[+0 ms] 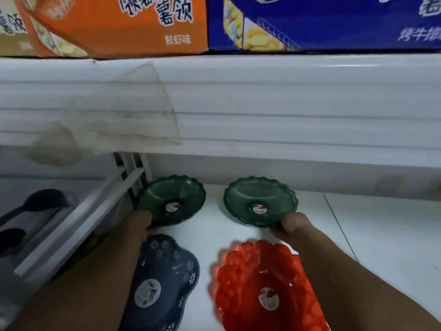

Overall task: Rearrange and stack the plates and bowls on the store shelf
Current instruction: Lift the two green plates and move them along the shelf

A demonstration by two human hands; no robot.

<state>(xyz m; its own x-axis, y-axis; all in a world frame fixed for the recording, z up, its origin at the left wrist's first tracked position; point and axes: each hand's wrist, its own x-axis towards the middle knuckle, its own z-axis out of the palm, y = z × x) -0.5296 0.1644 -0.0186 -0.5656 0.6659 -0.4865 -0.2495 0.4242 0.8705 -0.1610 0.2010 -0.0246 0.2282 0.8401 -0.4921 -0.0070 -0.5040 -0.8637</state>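
Two green scalloped plates sit side by side at the back of the white shelf (358,235). My left hand (139,224) grips the near rim of the left green plate (174,197), which tilts up at the back. At the front edge of the right green plate (260,199), which looks like a small stack, my right hand (292,226) pinches the rim. Closer to me lie a dark blue flower-patterned plate (167,278) under my left forearm and a red scalloped bowl (260,283) under my right forearm. Each dish carries a round sticker.
A white divider rail (78,225) borders the shelf on the left; beyond it lie black ladles (35,204). The upper shelf's white front (262,103) hangs overhead, carrying orange (114,25) and blue (322,22) snack boxes. A seam (338,225) crosses the bare shelf right of the dishes.
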